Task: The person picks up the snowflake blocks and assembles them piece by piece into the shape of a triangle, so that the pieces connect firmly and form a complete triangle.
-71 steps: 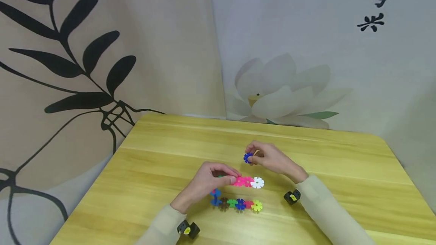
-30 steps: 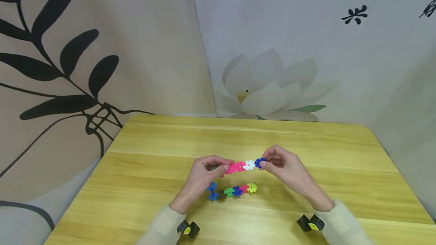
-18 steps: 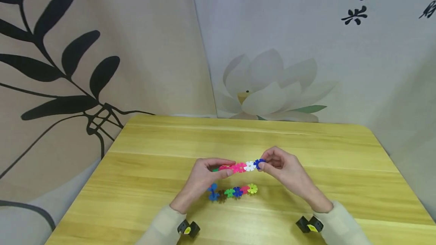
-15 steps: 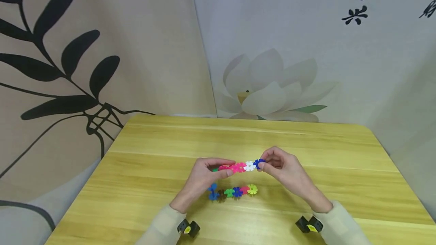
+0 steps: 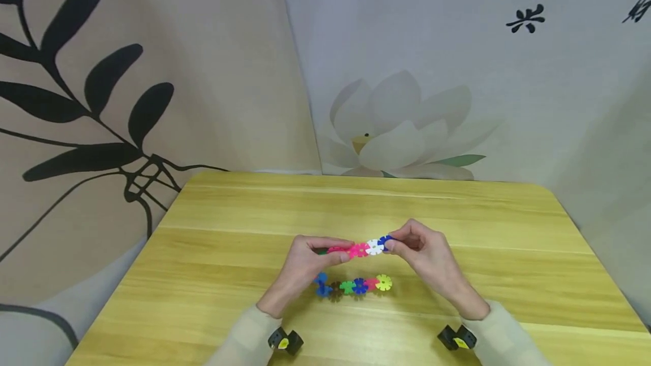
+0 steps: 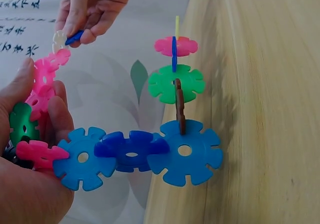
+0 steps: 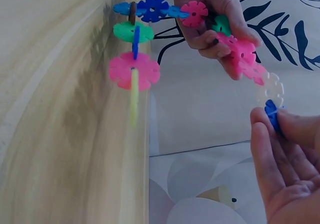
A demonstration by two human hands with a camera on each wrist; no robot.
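A U-shaped chain of interlocking plastic snowflake discs is held above the table. My left hand (image 5: 305, 264) grips its upper arm by the pink discs (image 6: 44, 79), with a green disc (image 6: 24, 124) near the palm. My right hand (image 5: 432, 258) pinches a dark blue disc (image 7: 271, 115) between thumb and fingers, edge against the white disc (image 5: 374, 247) at the chain's end. How deep the slots engage cannot be told. Blue discs (image 6: 185, 151) form the bend. The lower arm runs through a brown disc (image 5: 335, 290) and a green disc (image 5: 347, 287) to a yellow disc (image 5: 383, 282).
The wooden table (image 5: 244, 208) spreads under both hands. Behind it stands a wall covering (image 5: 229, 61) printed with dark leaves, a pale lotus and dark characters. A black wrist camera (image 5: 286, 341) sits at the left cuff, another black wrist camera (image 5: 457, 338) at the right.
The right hand has brought the blue disc from apart, farther back, to the white disc's edge. Over the last second the blue disc has come slightly closer onto the white one.
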